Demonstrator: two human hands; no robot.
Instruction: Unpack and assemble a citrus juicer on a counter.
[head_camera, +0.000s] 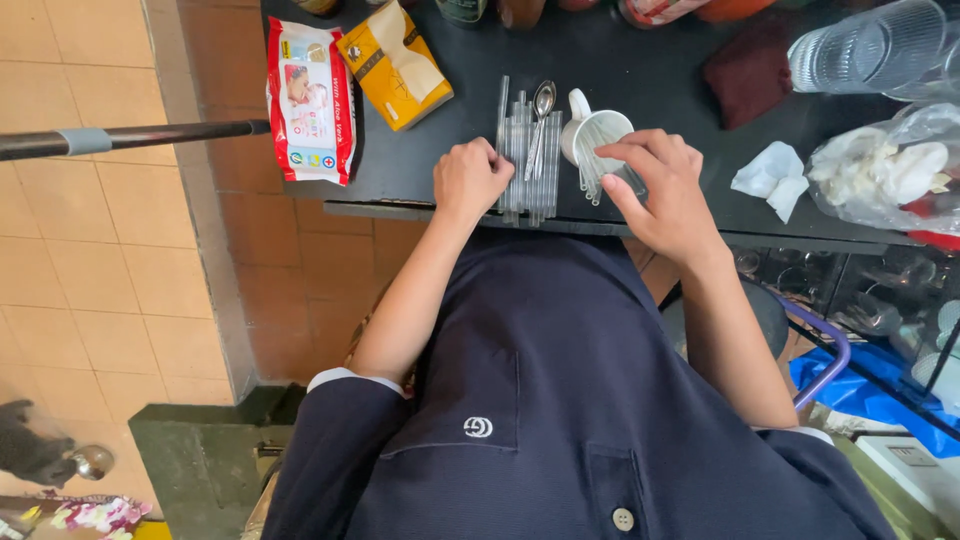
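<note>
At the counter's (420, 190) near edge, the left hand (470, 180) rests fisted on clear straws (528, 160) — right hand (665, 190) fingers pinch more inside a white cup (592, 135); it could tip, spilling straws.

A small drinks or snack stall, seen from behind its serving surface.

We look down on a narrow black surface (640, 70) crowded with a bundle of clear straws (528, 150), a metal spoon (541, 110), a white cup (592, 135) and stacked clear plastic cups (865, 45). Beside them lie a red-and-white wipes pack (310, 100), a yellow paper packet (395, 62), crumpled tissue (770, 175) and a filled plastic bag (885, 170). Orange tiled flooring (90, 250) lies below, and glassware (860, 290) sits on a shelf underneath.
</note>
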